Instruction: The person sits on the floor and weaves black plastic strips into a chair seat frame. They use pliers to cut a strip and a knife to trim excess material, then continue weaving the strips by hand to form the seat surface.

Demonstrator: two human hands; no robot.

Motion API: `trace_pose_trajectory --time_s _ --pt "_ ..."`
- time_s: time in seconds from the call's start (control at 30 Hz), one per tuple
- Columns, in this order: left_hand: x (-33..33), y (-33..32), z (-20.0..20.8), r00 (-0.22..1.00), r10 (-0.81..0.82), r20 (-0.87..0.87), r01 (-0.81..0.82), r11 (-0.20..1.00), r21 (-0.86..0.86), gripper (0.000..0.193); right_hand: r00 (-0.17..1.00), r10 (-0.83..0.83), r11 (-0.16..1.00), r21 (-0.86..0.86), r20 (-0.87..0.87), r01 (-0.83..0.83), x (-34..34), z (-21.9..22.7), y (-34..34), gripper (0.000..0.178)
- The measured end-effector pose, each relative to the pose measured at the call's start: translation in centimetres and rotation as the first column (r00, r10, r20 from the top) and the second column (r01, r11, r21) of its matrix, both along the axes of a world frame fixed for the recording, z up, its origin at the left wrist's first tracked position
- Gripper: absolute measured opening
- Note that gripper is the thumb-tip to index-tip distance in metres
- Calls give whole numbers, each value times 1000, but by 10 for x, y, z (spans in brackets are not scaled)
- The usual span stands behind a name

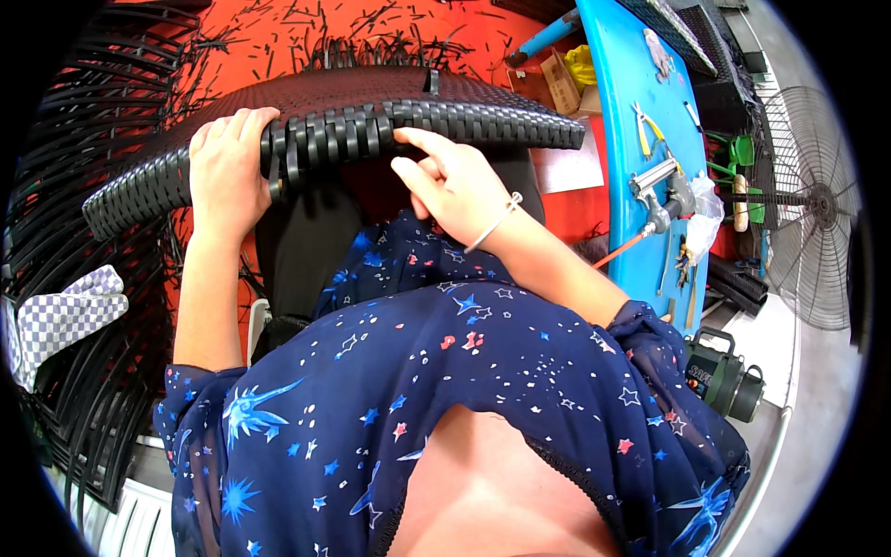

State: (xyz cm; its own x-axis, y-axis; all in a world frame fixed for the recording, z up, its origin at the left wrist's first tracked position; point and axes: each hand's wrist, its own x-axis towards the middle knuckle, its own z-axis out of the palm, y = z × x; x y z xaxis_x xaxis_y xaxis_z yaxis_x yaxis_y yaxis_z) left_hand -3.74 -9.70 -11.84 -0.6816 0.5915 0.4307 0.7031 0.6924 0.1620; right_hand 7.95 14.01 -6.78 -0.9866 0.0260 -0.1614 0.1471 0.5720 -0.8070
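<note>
A black woven wicker panel (371, 97) lies across my lap, its near edge turned toward me. My left hand (227, 167) grips that near edge, fingers curled over the loose black strips (320, 139). My right hand (455, 181) sits under the edge a little to the right, its fingers pinching the end of a black strip. A thin bracelet rings my right wrist. I wear a dark blue top with star prints.
Cut black strip scraps litter the orange floor (306, 32). A blue bench (640, 93) at the right holds pliers and an air tool. A standing fan (812, 209) is at far right, black wicker frames (88, 102) and a checked cloth (60, 316) at left.
</note>
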Motion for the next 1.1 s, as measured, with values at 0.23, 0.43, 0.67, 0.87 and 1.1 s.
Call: trace_pose_trajectory --time_s 0.23,0.43,0.67,0.87,1.1 --pt "-3 -4 -3 999 -2 32 3 1000 -31 59 905 -153 436 -795 396 422 -5 -5 4 29" --pt "-2 -3 -1 999 -3 38 4 1000 -26 56 901 -123 404 -808 417 429 -5 -9 4 22" --pt "-2 0 1 1000 -9 14 10 1000 -25 56 919 -114 715 -611 377 340 -10 -2 2 34" --pt "3 1 5 997 26 73 -22 998 -56 59 844 -162 409 -743 512 530 -22 -11 8 35" --pt "-1 1 2 999 5 33 -4 1000 -30 60 922 -196 582 -717 335 384 -15 -14 1 26"
